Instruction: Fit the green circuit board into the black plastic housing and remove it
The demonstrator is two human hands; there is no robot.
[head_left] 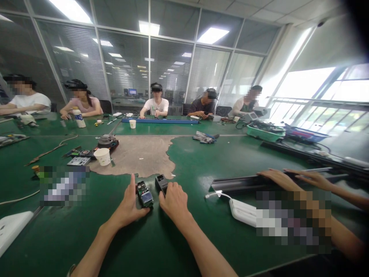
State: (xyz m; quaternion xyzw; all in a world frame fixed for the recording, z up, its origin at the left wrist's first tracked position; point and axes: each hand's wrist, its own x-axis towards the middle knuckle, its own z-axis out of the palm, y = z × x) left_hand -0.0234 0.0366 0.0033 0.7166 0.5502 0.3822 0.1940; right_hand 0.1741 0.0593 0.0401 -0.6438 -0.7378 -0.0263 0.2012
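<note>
Cropped forearms [200,240], half-hidden black casing [160,183]

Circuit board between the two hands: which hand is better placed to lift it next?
Probably the left hand: its spread fingers are right beside the circuit board, whereas the right hand is occupied at the black casing.

The table [191,163] is showing plain deep green. Toward seven o'clock, the circuit board [145,197] is mixing black, green and bluish grey, and the box [160,182] is looking black. Toward nine, the mat [144,152] is displaying greyish brown, the bottle [78,117] white with blue markings. Toward ten, the long bar [160,121] is looking blue. At three, a basket [264,134] is showing mint green, a tray [307,134] blue.
</note>
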